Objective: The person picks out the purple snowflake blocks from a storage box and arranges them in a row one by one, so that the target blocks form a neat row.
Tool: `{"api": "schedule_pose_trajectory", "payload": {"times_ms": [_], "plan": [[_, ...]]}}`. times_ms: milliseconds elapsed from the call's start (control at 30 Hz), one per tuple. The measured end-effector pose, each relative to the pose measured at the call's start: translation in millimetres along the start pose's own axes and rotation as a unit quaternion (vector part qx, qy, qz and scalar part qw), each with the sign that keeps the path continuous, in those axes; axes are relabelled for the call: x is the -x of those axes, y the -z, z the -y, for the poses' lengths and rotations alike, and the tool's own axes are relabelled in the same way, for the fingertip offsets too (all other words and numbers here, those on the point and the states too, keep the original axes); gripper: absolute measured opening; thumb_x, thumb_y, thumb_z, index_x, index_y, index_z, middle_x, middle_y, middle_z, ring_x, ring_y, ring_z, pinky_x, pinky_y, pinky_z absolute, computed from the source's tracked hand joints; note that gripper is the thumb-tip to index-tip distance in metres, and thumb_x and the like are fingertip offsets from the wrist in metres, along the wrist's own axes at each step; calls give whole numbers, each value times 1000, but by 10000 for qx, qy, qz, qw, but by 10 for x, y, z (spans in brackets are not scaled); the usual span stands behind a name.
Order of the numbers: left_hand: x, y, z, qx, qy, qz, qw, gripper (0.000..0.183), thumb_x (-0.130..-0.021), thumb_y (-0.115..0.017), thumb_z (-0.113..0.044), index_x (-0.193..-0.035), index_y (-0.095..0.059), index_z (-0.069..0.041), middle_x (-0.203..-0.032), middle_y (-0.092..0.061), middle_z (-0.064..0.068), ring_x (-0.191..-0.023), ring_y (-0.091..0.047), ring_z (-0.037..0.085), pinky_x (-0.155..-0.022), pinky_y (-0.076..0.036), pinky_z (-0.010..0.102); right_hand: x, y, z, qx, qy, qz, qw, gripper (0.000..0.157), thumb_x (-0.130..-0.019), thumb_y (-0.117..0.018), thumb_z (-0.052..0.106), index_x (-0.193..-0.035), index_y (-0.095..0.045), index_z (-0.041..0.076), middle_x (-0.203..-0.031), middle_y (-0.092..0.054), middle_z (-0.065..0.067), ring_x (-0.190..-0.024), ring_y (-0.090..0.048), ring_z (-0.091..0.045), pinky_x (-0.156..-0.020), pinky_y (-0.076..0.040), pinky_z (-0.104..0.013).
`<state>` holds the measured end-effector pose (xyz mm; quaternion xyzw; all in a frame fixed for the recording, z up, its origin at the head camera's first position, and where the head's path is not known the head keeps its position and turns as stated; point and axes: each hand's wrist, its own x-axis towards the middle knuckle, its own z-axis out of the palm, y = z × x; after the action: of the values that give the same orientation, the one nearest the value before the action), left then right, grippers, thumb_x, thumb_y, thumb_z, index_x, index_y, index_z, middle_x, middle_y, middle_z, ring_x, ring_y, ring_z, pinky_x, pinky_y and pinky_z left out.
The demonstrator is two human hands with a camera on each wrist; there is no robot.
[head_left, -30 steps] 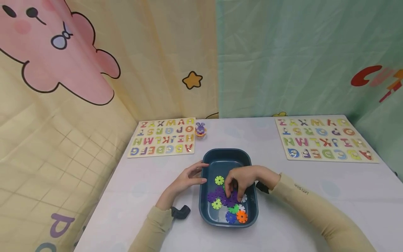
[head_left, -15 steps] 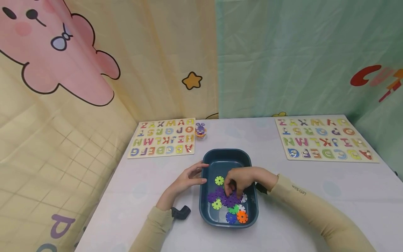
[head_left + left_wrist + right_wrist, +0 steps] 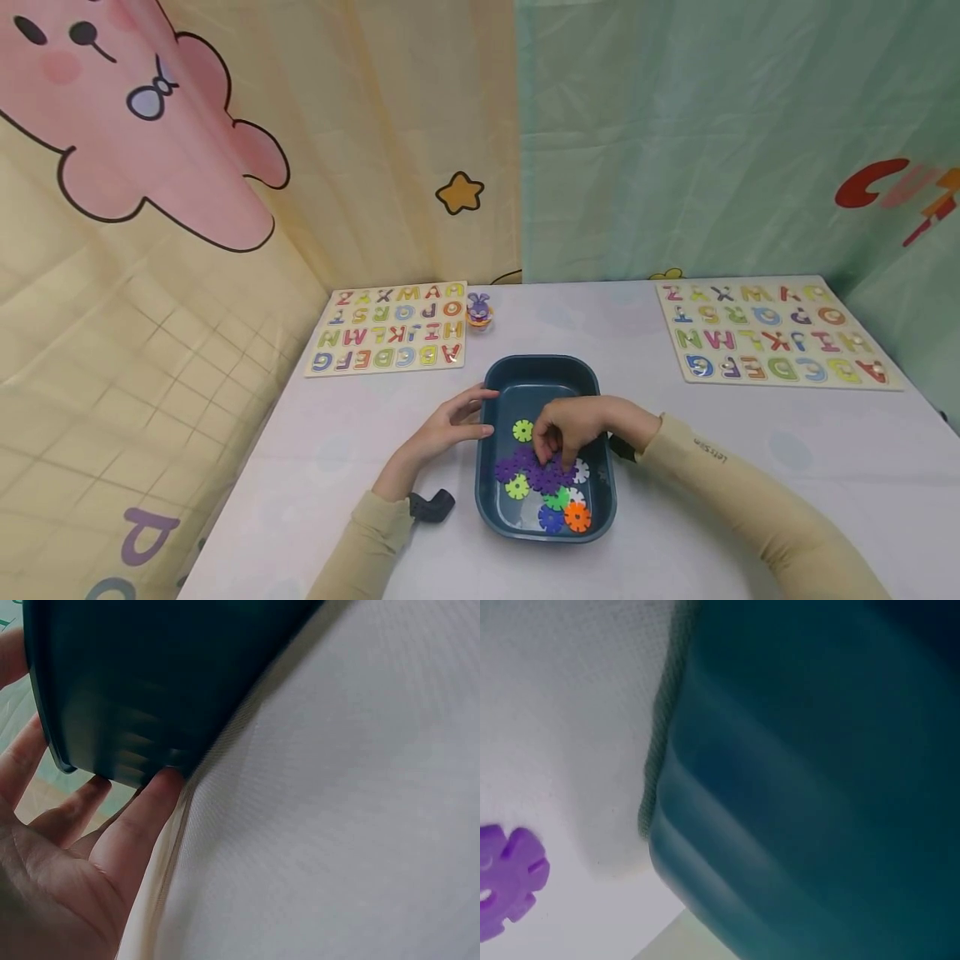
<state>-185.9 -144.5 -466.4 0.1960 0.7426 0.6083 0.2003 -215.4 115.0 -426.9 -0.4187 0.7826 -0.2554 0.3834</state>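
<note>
A dark teal plastic tray (image 3: 483,492) holds several small notched, flower-shaped plastic discs. Purple discs (image 3: 517,467) lie in a heap at its middle, with yellow-green, green, white, blue and orange discs (image 3: 577,517) around them. My right hand (image 3: 573,421) reaches over the tray's right rim, fingers bent down and fingertips at the purple heap; I cannot tell whether a disc is pinched. At the tray's left side my left hand (image 3: 446,425) rests its spread fingertips; the left wrist view shows its thumb (image 3: 146,817) against the tray's outer wall.
Two wooden alphabet boards lie at the back, one left (image 3: 390,329) and one right (image 3: 776,332). Beside the left board stands a small purple rabbit figure (image 3: 478,310). The right wrist view shows a purple disc (image 3: 514,881) on a white surface, outside the teal wall. Printed curtains (image 3: 637,150) hang behind the table.
My right fingertips have shifted slightly left over the purple heap, uncovering more of a white disc at its right. My left hand stays at the tray's side.
</note>
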Motion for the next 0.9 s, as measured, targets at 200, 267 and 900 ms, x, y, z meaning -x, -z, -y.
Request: {"api": "schedule_pose_trajectory", "payload": {"times_ms": [200, 267, 900], "plan": [[0, -1, 9, 8, 27, -7, 10000, 54, -86, -67, -17, -136, -48, -11, -155, -17, 8, -137, -25, 35, -108, -26, 54, -4, -21, 13, 74, -73, -137, 9999, 26, -67, -81, -1, -82, -70, 16, -76, -62, 6, -69, -53, -5, -66, -51, -21], [0, -1, 6, -21, 40, -14, 10000, 54, -86, -68, -17, -136, -48, -12, -155, -17, 8, -137, -24, 35, -108, -25, 54, -1, -20, 20, 77, -45, -197, 9998, 25, -68, -81, -2, -81, -69, 16, -75, -62, 6, -68, -54, -5, -66, -51, -21], [-1, -8, -4, -14, 45, -1, 10000, 54, -86, -66, -14, -137, -47, -11, -155, -16, 8, -137, -25, 34, -107, -25, 55, 7, 2, 7, 335, -209, 74, 9992, 31, -65, -83, -1, -83, -66, 19, -79, -60, 8, -70, -53, -5, -66, -51, -21]]}}
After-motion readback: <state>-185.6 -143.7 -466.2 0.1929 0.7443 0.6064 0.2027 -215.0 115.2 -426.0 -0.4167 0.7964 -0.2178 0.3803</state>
